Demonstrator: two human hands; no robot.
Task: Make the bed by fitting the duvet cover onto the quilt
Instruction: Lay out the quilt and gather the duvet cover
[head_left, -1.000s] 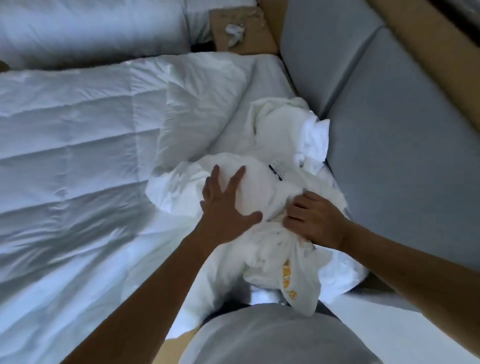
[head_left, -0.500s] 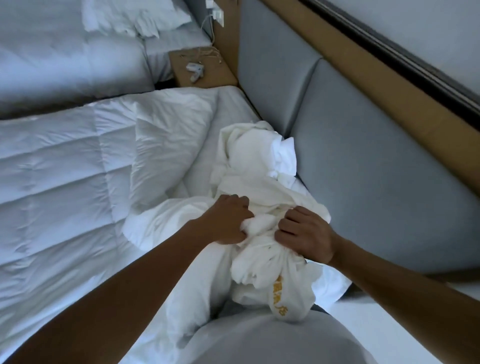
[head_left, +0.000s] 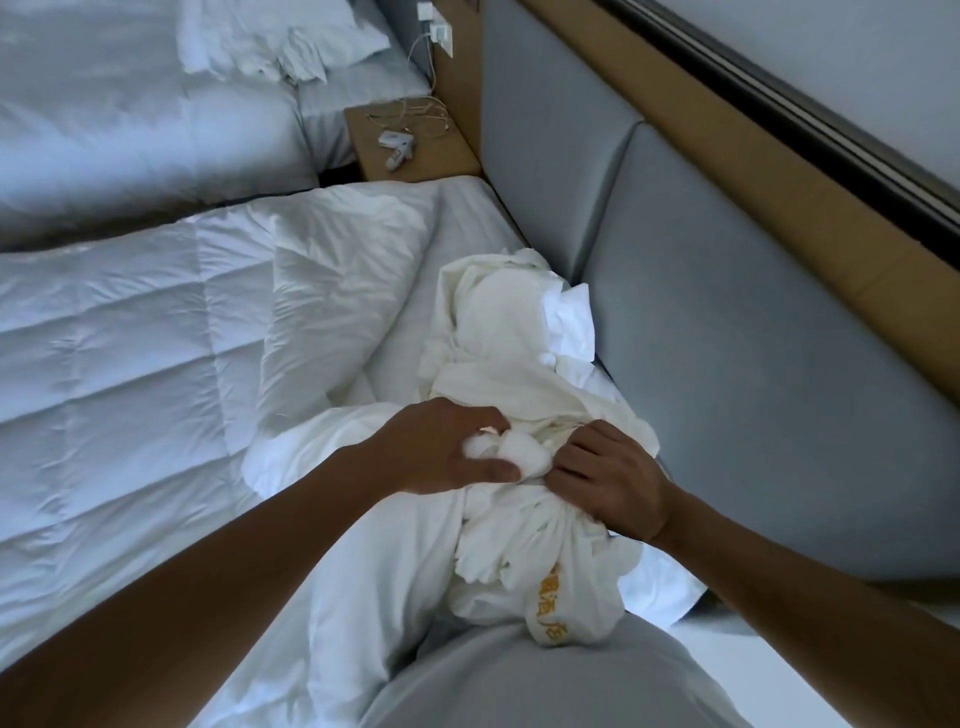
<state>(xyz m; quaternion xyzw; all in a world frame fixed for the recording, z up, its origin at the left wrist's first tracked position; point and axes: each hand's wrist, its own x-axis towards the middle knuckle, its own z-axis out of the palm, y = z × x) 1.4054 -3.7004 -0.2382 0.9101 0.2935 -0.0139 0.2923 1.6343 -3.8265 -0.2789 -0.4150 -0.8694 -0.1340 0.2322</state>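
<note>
While both hands (head_left: 441, 447) (head_left: 610, 480) grip the bunched duvet cover (head_left: 498, 332), its yellow printed lettering (head_left: 551, 608) stays unreadable.

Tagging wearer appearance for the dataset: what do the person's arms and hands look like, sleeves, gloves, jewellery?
Both forearms are bare up to the frame edge, with no sleeves in view. The left hand and right hand wear no gloves; no rings, watch or wristband show. A grey garment covers the torso below.
</note>
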